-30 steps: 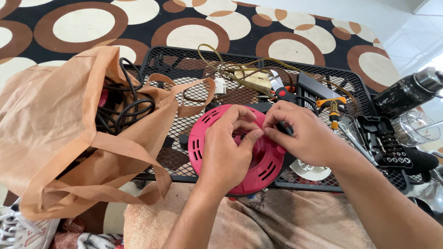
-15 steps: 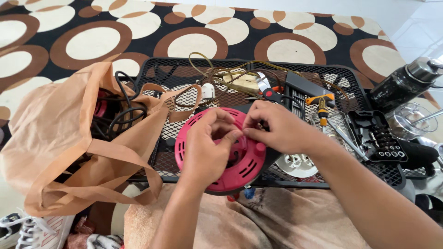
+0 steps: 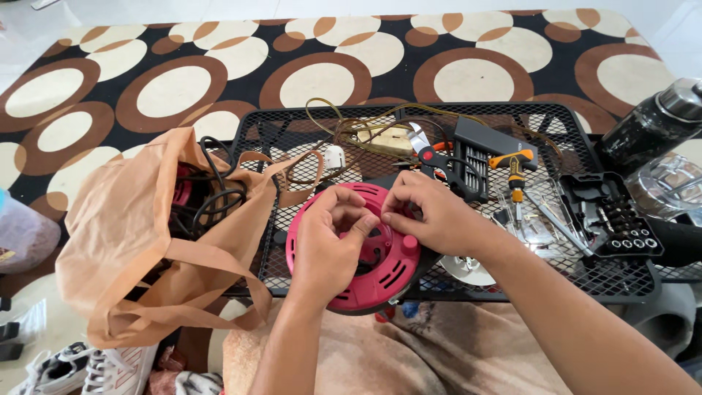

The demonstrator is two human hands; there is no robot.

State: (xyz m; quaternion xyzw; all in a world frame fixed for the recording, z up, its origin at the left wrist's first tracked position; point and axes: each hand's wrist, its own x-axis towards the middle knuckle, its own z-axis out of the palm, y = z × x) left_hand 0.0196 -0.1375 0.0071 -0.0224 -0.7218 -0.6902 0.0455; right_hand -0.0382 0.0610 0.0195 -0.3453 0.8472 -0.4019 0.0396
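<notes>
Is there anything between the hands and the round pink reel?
No. Both hands already rest on the round pink plastic cable reel: the left hand covers its left side, the right hand its top, fingers meeting near the middle.

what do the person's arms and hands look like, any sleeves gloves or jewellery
Both forearms are bare right to the frame's lower edge, with no sleeve showing. The left hand and the right hand wear no gloves, and no ring, watch or bracelet shows. Fingernails are short and plain.
</notes>
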